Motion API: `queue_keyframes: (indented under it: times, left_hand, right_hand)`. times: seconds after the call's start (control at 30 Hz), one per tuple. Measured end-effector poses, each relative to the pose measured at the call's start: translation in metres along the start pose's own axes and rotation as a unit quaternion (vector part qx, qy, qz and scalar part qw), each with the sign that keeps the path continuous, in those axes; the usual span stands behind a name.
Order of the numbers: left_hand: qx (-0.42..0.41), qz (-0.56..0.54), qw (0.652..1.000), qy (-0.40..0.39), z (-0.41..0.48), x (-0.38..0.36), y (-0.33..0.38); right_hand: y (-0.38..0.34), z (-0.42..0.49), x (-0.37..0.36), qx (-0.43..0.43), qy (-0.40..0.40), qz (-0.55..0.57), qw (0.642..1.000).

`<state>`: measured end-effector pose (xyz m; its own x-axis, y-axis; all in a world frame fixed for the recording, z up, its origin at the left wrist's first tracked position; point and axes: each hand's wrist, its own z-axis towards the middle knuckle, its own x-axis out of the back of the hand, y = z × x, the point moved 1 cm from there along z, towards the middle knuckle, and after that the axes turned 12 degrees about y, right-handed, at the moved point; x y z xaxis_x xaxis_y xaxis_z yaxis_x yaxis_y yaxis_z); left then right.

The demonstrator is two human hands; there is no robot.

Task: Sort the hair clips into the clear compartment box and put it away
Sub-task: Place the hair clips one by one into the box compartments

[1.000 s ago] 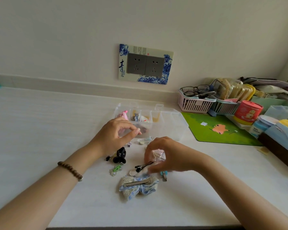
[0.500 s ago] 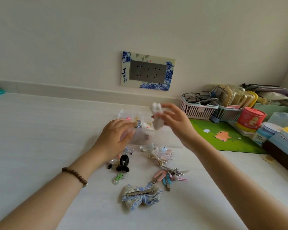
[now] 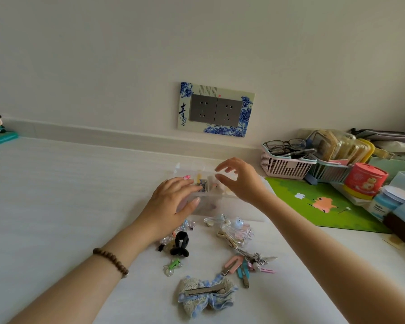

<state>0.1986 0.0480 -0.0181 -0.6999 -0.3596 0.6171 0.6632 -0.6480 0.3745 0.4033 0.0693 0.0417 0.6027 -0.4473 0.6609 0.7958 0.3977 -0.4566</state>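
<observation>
The clear compartment box (image 3: 234,208) sits on the white counter (image 3: 68,206) with its lid up, and a few small clips already show in its back compartments, though I can't tell which ones. The left hand (image 3: 173,202) grips the box's near-left corner, with the thumb flat against the front wall and the other fingers close together over the top rim. The right hand (image 3: 241,181) hovers just above the middle of the box. It holds nothing, and its fingers are loosely curved and spread, with thumb and forefinger apart.

The rest of the hair clips lie loose on the near side of the box:
- A pile of clear and pastel clips (image 3: 236,230) lies just in front of the box.
- A black claw clip (image 3: 180,245) is in front of the box's left corner, with a little green clip (image 3: 173,265) nearer than that.
- A pink snap clip (image 3: 232,264) and a blue snap clip (image 3: 243,274) lie side by side, further out from the pastel pile.
- A lace bow clip (image 3: 206,294) lies metal side up, the furthest from the box on the near side.

A green mat (image 3: 325,204) lies right of the box and a pink basket (image 3: 283,164) stands right and behind it. A socket plate (image 3: 216,109) is on the wall behind the box.
</observation>
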Motion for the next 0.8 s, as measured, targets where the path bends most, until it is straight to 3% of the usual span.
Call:
queue_keyframes:
  times: [0.2,0.33,0.47,0.6,0.8]
  left_hand:
    - [0.005,-0.003,1.000,-0.003,0.000,0.000,0.000]
    - [0.007,-0.008,1.000,-0.008,0.000,0.002,0.001]
    - [0.016,-0.033,0.999,-0.020,-0.001,0.005,0.002]
    - [0.019,-0.034,0.999,-0.019,-0.001,0.006,0.004]
    - [-0.011,-0.044,0.999,0.006,-0.001,0.019,0.015]
  right_hand:
    - [0.002,-0.021,-0.004,0.069,-0.078,-0.053,0.993]
    - [-0.006,-0.026,0.003,0.050,-0.103,-0.054,0.992]
    - [-0.027,-0.054,0.027,0.059,-0.089,0.019,0.994]
    - [-0.046,-0.098,0.053,0.030,-0.201,0.119,0.972]
    - [-0.058,-0.143,0.061,0.049,-0.251,0.126,0.958]
